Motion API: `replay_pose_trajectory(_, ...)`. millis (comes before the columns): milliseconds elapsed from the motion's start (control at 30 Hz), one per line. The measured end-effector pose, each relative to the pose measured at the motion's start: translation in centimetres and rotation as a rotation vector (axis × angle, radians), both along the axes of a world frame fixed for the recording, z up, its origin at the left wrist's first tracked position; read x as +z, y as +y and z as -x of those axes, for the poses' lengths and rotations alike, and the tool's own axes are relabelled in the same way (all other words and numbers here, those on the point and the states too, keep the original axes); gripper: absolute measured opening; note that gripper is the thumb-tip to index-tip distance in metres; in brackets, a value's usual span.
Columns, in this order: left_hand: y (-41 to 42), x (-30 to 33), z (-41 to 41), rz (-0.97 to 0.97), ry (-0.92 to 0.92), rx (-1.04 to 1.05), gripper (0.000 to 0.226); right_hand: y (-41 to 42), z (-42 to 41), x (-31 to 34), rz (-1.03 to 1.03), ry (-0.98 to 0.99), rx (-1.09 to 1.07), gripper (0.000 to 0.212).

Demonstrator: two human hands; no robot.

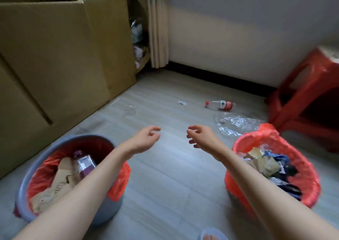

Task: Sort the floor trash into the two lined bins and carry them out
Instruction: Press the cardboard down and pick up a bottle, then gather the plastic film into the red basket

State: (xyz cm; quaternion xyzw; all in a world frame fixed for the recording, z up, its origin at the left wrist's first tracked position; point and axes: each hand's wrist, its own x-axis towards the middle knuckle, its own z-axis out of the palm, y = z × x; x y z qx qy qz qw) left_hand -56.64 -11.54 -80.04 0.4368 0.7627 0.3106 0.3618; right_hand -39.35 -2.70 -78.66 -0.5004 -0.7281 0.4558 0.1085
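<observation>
Two bins with red liners stand on the grey floor. The left bin point(33, 170) is blue-grey and holds cardboard pieces and a purple-labelled bottle point(83, 163). The right bin point(310, 173) holds paper scraps and dark wrappers. My left hand point(145, 139) and my right hand point(200, 136) hover between the bins, both empty with fingers loosely curled apart. Farther ahead on the floor lie a clear plastic bottle with a red label point(219, 105), a crumpled clear plastic bag point(233, 125), a small white scrap point(182, 102) and a faint piece of clear film point(130, 109).
Large cardboard boxes point(60, 56) line the left side. A red plastic stool point(308, 96) stands at the right by the wall. A curtain point(158, 32) hangs in the far corner beside a basket of clutter point(139, 38). A foot in a slipper point(211, 236) shows at the bottom edge.
</observation>
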Motion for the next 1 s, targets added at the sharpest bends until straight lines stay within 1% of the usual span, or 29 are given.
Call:
replay_pose_trajectory(67,1.3,1.3,-2.8,0.159,0.116,-0.250,0.041,1.4,-3.8,0.7,-0.072,-0.050,-0.065,0.036)
replay_pose_trajectory(133,2.0,2.5,-5.2,0.251,0.282,-0.391,0.046,2.0,-6.9,1.3,-0.132,-0.107,-0.108,0.032)
replay_pose_trajectory(200,2.1,3.2,-7.1,0.273,0.355,-0.446,0.048,1.8,-8.9,1.6,-0.132,-0.153,-0.136,0.031)
replay_pose_trajectory(333,2.2,3.7,-8.5,0.246,0.354,-0.500,0.049,1.6,-9.5,1.5,-0.141,-0.218,-0.128,0.022)
replay_pose_trajectory(367,2.4,3.4,-8.3,0.246,0.354,-0.502,0.049,1.8,-9.3,1.4,-0.133,-0.227,-0.116,0.022)
replay_pose_trajectory(467,4.1,1.5,-6.9,0.266,0.371,-0.492,0.049,3.9,-7.9,0.8,-0.132,-0.275,-0.053,0.039)
replay_pose_trajectory(567,7.0,-1.9,-4.4,0.295,0.386,-0.448,0.047,7.8,-5.8,-1.0,-0.136,-0.375,0.004,0.050)
replay_pose_trajectory(700,12.4,-8.1,-0.3,0.352,0.444,-0.404,0.048,15.0,-2.5,-6.2,-0.133,-0.485,0.025,0.050)
replay_pose_trajectory(767,16.8,-12.3,1.9,0.369,0.477,-0.368,0.049,19.8,-0.5,-10.4,-0.138,-0.530,0.016,0.051)
replay_pose_trajectory(867,21.3,-17.8,3.1,0.365,0.496,-0.330,0.052,24.4,0.8,-16.7,-0.111,-0.583,0.009,0.055)
replay_pose_trajectory(933,23.1,-21.4,2.4,0.382,0.491,-0.349,0.054,26.1,0.3,-20.8,-0.047,-0.656,0.013,0.058)
replay_pose_trajectory(1000,24.0,-24.2,1.3,0.446,0.495,-0.399,0.056,27.8,-0.7,-23.8,0.018,-0.708,-0.001,0.062)
